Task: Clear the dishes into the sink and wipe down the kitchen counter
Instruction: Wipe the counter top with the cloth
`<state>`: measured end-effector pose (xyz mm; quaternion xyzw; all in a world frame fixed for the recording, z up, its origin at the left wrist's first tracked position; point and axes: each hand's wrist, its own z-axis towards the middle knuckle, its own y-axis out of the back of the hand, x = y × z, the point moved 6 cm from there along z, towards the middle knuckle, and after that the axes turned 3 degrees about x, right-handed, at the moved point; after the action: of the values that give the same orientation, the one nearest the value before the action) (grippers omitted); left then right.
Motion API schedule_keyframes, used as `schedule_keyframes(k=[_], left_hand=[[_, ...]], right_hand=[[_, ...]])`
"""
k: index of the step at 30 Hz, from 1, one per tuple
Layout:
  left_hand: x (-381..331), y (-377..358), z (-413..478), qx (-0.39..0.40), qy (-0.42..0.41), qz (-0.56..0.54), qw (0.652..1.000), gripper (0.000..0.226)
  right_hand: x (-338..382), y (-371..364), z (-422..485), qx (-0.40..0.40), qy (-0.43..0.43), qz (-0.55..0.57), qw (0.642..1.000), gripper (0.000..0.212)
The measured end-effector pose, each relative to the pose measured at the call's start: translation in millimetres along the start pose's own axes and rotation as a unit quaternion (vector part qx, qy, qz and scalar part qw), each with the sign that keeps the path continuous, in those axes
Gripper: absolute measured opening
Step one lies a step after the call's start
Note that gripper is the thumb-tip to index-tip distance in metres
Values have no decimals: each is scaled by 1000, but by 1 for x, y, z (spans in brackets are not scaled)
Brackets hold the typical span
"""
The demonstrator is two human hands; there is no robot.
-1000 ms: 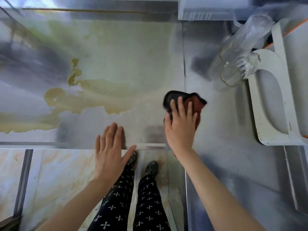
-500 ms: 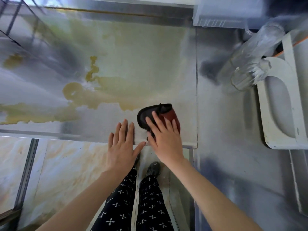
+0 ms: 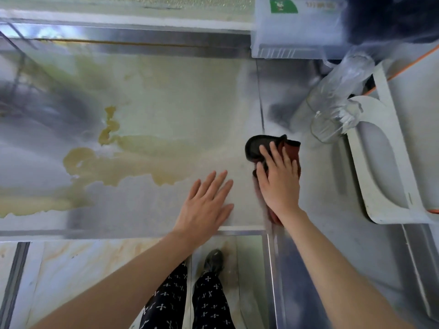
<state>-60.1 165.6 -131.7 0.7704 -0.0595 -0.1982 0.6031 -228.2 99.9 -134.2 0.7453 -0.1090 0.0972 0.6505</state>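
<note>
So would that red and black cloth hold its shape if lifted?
Probably not: the cloth is bunched and folded under the right hand, so it likely droops. It seems thin, so probably light, and should slide easily on the smooth steel counter.

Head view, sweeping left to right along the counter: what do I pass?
yellowish spill → left hand, laid flat → right hand pressing the cloth → clear glass container → white tray

Green label (image 3: 283, 6) on clear plastic box (image 3: 297, 32): txt too blurry to read.
</note>
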Motion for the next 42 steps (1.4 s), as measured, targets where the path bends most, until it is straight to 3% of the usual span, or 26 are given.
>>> schedule_keyframes(k=[2,4,9,11,13,16,17,18,21,23,26,29,31,33,39,42], left_hand=[[-3,-7,11,-3,-32,14,999,50],[-3,-8,23,-16,-54,27,998,49],[-2,-5,30,-41,-59,36,997,49],[-2,-6,29,-40,-58,38,997,49],[-2,-7,30,-35,-59,40,997,49],[-1,-7,31,-36,-61,40,997,49],[-1,-7,30,-39,-61,41,997,48],[-1,-7,30,-42,-62,42,996,48],[-1,-7,30,-51,-64,43,996,48],[-1,-6,30,-60,-62,39,995,47],[0,-8,30,-67,-61,42,995,47],[0,-9,29,-75,-61,42,994,47],[0,-8,29,-75,-61,44,994,47],[0,-8,29,-74,-59,51,994,47],[1,-7,29,-73,-55,54,994,47],[0,-5,29,-77,-52,59,994,47]], right_hand=[[-21,9,24,-24,-87,19,996,49],[-21,9,36,-40,-118,29,992,48],[1,4,28,19,76,33,996,54],[-9,8,41,31,117,6,993,54],[-19,15,66,0,75,24,997,50],[-20,18,94,-60,-90,191,976,45],[-10,15,97,-52,-110,226,966,48],[6,12,97,-30,-87,221,971,52],[48,-3,77,59,112,81,989,49],[42,-1,81,72,169,3,983,53],[10,12,124,33,90,-35,995,50],[-1,19,154,12,-13,1,1000,47],[4,18,155,10,-36,23,999,46],[13,15,143,19,-7,23,1000,45],[30,1,81,59,193,-26,979,50],[21,6,104,37,137,-31,989,49]])
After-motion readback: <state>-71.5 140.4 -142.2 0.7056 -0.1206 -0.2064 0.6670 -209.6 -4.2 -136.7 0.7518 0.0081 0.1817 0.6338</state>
